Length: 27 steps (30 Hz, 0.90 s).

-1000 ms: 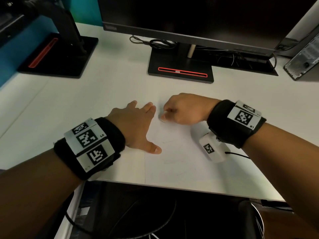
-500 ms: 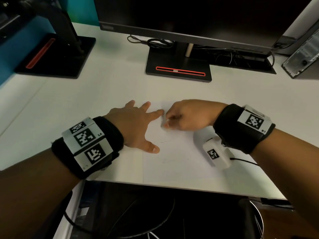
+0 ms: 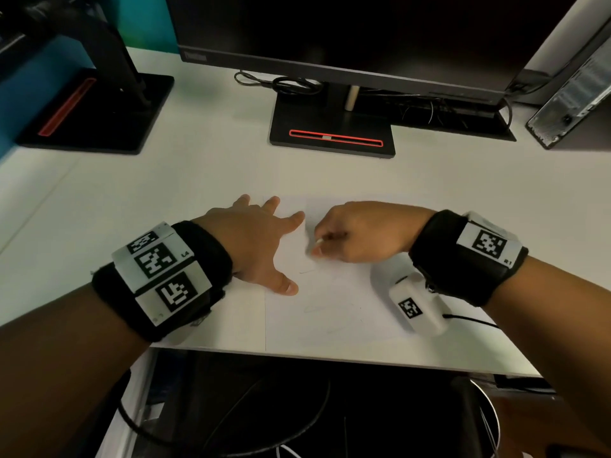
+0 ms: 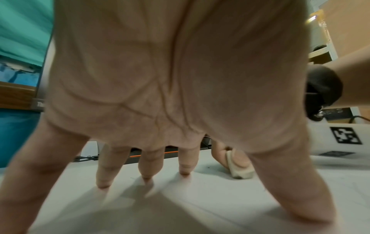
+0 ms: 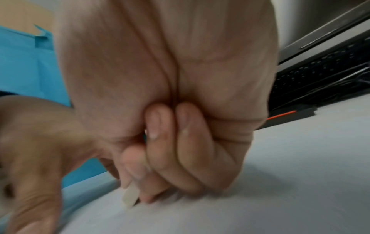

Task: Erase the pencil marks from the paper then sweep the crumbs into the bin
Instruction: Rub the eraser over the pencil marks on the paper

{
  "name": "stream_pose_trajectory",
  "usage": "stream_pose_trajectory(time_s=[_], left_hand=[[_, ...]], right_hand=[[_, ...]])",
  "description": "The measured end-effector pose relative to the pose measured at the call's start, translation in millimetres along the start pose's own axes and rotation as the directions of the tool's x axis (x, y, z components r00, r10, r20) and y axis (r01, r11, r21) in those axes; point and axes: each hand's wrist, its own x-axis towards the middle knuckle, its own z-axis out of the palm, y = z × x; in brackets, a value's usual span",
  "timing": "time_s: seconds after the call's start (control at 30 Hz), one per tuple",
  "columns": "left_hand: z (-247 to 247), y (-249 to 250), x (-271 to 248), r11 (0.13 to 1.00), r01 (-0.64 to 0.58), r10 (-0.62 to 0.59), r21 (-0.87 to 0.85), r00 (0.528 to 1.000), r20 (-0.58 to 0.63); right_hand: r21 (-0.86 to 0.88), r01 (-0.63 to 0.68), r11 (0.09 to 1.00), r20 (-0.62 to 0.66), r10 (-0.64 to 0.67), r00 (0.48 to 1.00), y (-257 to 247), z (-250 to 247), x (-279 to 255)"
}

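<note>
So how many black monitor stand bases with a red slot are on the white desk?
2. One black monitor stand base with a red slot sits at centre back; the other base at far left. More may lie outside the frame.

The left hand [image 4: 170, 79] is spread with straight fingers [image 4: 104, 174] pressing their tips onto the paper [image 4: 200, 205], while beyond it the right hand [image 4: 226, 156] pinches a pale eraser [image 4: 238, 167] against the sheet.

Paper [image 3: 330, 312] on the desk [image 3: 165, 200] before the monitor [image 3: 330, 34], left hand [image 3: 254, 239] on its left edge.
</note>
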Motion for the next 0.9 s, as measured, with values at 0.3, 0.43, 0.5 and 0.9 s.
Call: stream_pose_trajectory(time_s=[0.3, 0.43, 0.5, 0.9], left_hand=[[-0.9, 0.8, -1.0, 1.000, 0.004, -0.004, 0.002, 1.000, 0.006], [0.0, 0.3, -0.5, 1.000, 0.002, -0.002, 0.004, 1.000, 0.004], [0.7, 0.5, 0.3, 1.000, 0.000, 0.000, 0.002, 1.000, 0.002], [6.0, 0.9, -6.2, 0.998, -0.030, 0.028, -0.053, 0.999, -0.038]], right_hand=[[-0.002, -0.009, 1.000, 0.002, 0.009, 1.000, 4.6, 0.6, -4.9], [-0.003, 0.015, 1.000, -0.056, -0.016, 0.998, 5.0, 1.8, -3.9], [-0.008, 0.017, 1.000, 0.009, -0.017, 1.000, 2.9, 5.6, -8.2], [0.243, -0.147, 0.959, -0.045, 0.162, 0.986, 25.8, 5.8, -13.1]])
